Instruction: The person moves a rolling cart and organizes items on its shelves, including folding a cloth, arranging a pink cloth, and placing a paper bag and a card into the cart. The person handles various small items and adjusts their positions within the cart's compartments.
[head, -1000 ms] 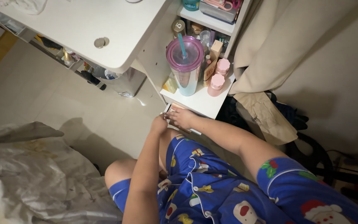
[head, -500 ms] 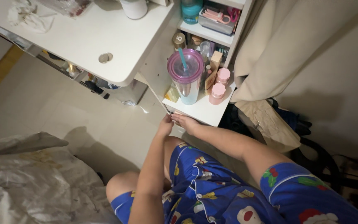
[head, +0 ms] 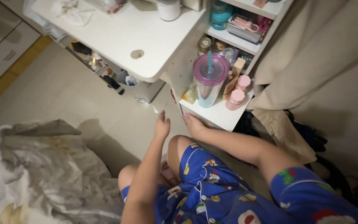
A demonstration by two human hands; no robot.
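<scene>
We held our empty left hand (head: pixel 161 125) open just beside our right hand (head: pixel 194 124), whose fingers rested flat under the white shelf (head: pixel 216 116) below the purple-lidded tumbler (head: pixel 209 81).

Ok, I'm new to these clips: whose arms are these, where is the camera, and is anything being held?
There is no machine: a person wears a camera on the head, looking down at their own arms and blue patterned pyjamas. The left hand is open above the floor, holding nothing. The right hand rests against the front edge of the low white shelf, also holding nothing that shows. On that shelf stand a purple-lidded tumbler and two pink bottles. A white desk is top left, and a crumpled sheet lies bottom left.
</scene>
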